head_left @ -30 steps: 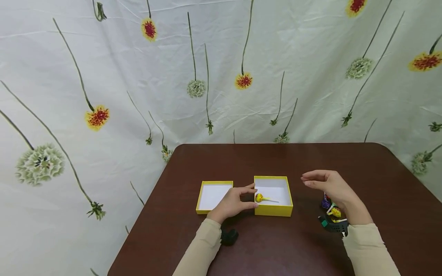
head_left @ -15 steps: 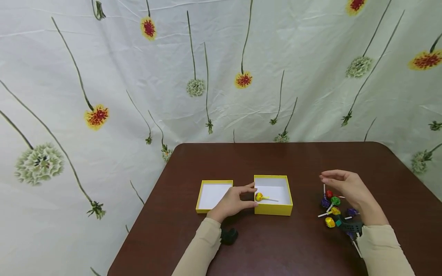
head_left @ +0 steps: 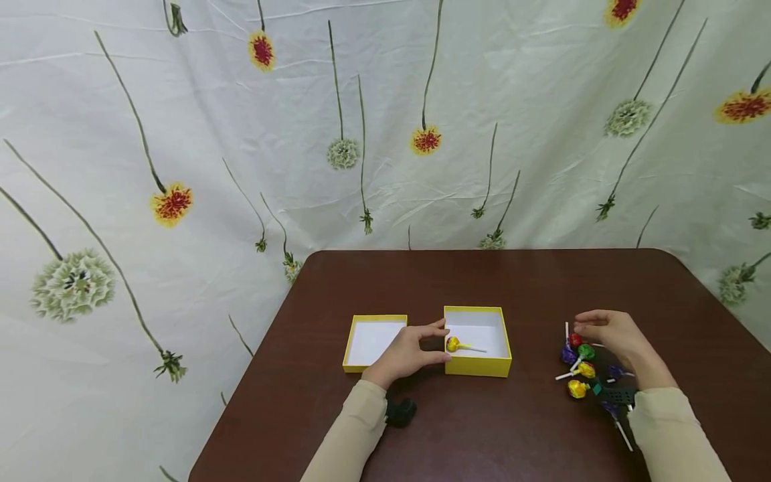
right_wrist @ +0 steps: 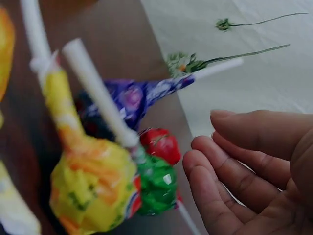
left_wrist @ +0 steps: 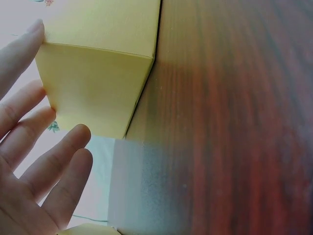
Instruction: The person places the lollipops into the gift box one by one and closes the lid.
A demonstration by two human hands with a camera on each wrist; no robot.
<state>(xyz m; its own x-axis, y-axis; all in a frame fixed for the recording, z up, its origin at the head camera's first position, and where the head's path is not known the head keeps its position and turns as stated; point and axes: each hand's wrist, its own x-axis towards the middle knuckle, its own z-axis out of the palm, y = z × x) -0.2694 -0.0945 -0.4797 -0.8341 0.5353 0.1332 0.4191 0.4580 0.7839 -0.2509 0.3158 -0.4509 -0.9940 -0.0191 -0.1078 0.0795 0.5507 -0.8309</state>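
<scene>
My left hand (head_left: 409, 351) rests its fingertips against the left side of a yellow open box (head_left: 478, 366) with a white inside. In the left wrist view the fingers are spread and fairly straight beside the box's yellow wall (left_wrist: 93, 88). One yellow lollipop (head_left: 453, 345) lies in the box. Over at the right, my right hand (head_left: 617, 338) hovers by a pile of lollipops, thumb and fingers apart with nothing between them. Nearest to its fingertips are a red lollipop (right_wrist: 161, 146) and a green lollipop (right_wrist: 157, 186). A purple lollipop (right_wrist: 124, 100) and a yellow lollipop (right_wrist: 93, 186) lie alongside.
A shallow yellow-rimmed lid (head_left: 372, 338) lies inside up, left of the box. More lollipops, among them another yellow lollipop (head_left: 577, 389), are scattered by the right wrist, partly hidden by its camera. Behind the brown table (head_left: 512, 428) hangs a flower-patterned cloth (head_left: 385, 100).
My right hand has moved right from near the box to the lollipop pile, then lowered toward it. The left hand stays at the box.
</scene>
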